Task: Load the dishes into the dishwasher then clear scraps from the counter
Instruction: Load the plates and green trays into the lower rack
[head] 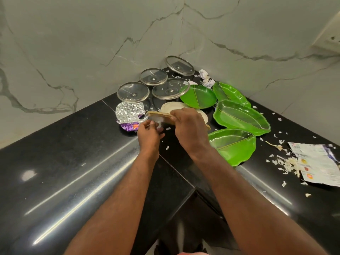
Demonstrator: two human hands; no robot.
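the right hand grips a tan plate from above, tilted on edge just right of the foil wrapper, its length running left to right. the left hand, nearer the wrapper, pinches a white scrap under the plate's left end.
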